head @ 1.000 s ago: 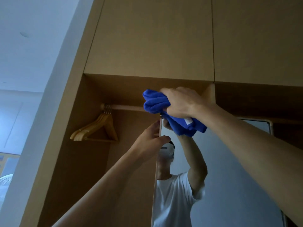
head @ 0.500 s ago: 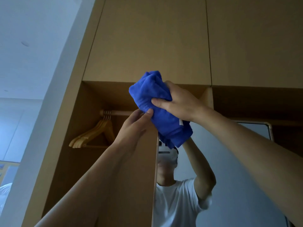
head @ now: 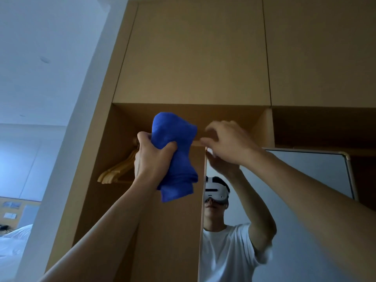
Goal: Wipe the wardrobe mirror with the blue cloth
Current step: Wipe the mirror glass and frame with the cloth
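Although only the head view is on offer, it shows both hands raised near the top of the open wardrobe door. The left hand (head: 151, 159) is clenched around the middle of the blue cloth (head: 175, 155), which bunches above the fist and hangs in a loose fold below it, in front of the door's wooden face and just left of its edge. The right hand (head: 225, 142) holds nothing; its fingers are curled and loosely spread at the top corner of the mirror (head: 295, 200), seemingly touching the top edge of the door (head: 203, 200), though exact contact is hard to make out.

As a judgement, the cloth looks soft, light and limp, so it will fold into whatever shape the hand gives it; bunched in a fist it offers little flat face, and spreading it under an open palm would wipe better. The glass is stiff, smooth and breakable, mounted on a swinging door, so steadying the door's edge while pressing seems wise.

Much is hidden. The mirror's lower part runs out of frame, and the right forearm crosses its surface. Its reflection shows a person in a white shirt wearing a headset. Wooden hangers (head: 116, 171) on the rail are partly behind the left hand. Whether the glass carries smears cannot be told in this dim light.
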Motion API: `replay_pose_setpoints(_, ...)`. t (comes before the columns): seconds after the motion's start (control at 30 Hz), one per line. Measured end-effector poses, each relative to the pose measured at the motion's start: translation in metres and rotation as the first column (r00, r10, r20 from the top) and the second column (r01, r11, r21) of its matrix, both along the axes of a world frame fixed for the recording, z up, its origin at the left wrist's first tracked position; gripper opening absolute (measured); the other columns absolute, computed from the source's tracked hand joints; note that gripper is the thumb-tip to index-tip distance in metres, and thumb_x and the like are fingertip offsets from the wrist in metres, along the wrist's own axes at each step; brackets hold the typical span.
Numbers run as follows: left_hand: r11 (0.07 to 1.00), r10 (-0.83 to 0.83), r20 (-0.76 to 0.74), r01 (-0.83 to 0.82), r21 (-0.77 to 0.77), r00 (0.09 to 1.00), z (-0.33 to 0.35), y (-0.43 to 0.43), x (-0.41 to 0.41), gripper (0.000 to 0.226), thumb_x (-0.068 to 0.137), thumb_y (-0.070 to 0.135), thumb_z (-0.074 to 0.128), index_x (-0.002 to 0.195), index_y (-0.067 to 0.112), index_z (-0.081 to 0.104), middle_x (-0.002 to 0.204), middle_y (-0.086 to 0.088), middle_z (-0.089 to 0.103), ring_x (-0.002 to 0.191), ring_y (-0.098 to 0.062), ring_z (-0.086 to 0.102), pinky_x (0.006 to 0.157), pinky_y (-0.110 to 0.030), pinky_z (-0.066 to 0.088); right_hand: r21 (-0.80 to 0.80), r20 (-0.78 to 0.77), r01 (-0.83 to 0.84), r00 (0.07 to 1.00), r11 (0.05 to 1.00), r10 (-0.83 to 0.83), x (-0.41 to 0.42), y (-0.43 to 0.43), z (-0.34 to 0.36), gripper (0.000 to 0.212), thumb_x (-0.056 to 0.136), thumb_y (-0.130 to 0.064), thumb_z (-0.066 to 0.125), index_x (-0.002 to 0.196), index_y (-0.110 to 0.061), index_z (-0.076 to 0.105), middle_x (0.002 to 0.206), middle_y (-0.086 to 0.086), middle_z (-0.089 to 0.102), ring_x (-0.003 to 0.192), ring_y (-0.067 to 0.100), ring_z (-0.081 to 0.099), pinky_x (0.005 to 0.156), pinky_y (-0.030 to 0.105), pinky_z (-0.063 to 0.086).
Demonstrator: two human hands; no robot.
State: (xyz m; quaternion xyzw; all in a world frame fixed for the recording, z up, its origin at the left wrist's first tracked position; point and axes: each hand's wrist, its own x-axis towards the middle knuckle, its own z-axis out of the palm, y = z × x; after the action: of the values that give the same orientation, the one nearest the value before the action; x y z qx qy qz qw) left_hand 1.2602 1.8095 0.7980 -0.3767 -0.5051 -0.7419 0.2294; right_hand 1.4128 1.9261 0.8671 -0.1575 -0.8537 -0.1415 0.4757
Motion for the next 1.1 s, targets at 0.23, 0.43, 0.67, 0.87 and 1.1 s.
replay_pose_setpoints(0.23,0.891,0.299,-0.108,-0.318,-0.324,0.948,-0.015,0.021,-0.005,0.042,0.086,0.035,0.067,0.111,0.024,0.036,0.081,0.008,0.056,0.069,-0.018,0.06,0.063,-0.036,0.05,-0.18,0.098,0.109,0.991,0.978,-0.093,0.026,0.046,0.001,0.038,0.108,-0.03,0.034,0.131,-0.014,0.06,0.137,0.008,0.061,0.128,0.027,0.052,0.106,0.049,0.041)
replay_pose_setpoints(0.43,0.785,0.427,-0.329,-0.525,-0.329,0.843,0.004,0.058,0.042,0.038,0.092,0.04,0.057,0.115,0.014,0.042,0.093,-0.004,0.062,0.075,-0.027,0.053,0.066,-0.036,0.038,-0.112,0.124,0.08,0.99,0.991,-0.066,0.026,0.052,-0.009,0.039,0.109,-0.036,0.035,0.139,-0.028,0.058,0.138,0.0,0.062,0.122,0.024,0.057,0.098,0.041,0.045)
replay_pose_setpoints(0.67,0.701,0.467,-0.412,-0.611,-0.368,0.783,0.005,0.069,0.044,0.063,0.091,0.039,0.058,0.14,0.007,0.039,0.113,-0.011,0.065,0.092,-0.033,0.064,0.069,-0.037,0.037,-0.136,0.101,0.035,0.995,0.99,-0.022,0.024,0.05,-0.01,0.035,0.107,-0.032,0.038,0.129,-0.026,0.065,0.119,0.001,0.068,0.107,0.025,0.061,0.097,0.047,0.049)
replay_pose_setpoints(0.87,0.612,0.453,-0.509,-0.67,-0.42,0.732,0.01,0.067,0.048,0.038,0.092,0.041,0.058,0.113,0.012,0.045,0.08,0.001,0.053,0.06,-0.015,0.047,0.051,-0.029,0.027,-0.12,0.078,-0.009,0.997,0.993,0.018,0.025,0.052,-0.013,0.035,0.108,-0.031,0.038,0.132,-0.028,0.062,0.123,-0.001,0.067,0.116,0.024,0.059,0.104,0.048,0.043)
replay_pose_setpoints(1.1,0.519,0.439,-0.613,-0.742,-0.424,0.657,-0.105,0.061,0.055,0.061,0.101,0.045,0.041,0.15,0.009,0.031,0.114,-0.005,0.063,0.088,-0.022,0.064,0.067,-0.031,0.042,-0.129,0.031,-0.024,0.999,0.991,0.028,0.023,0.05,-0.019,0.032,0.108,-0.029,0.039,0.127,-0.025,0.064,0.121,0.001,0.068,0.116,0.025,0.059,0.101,0.043,0.037)
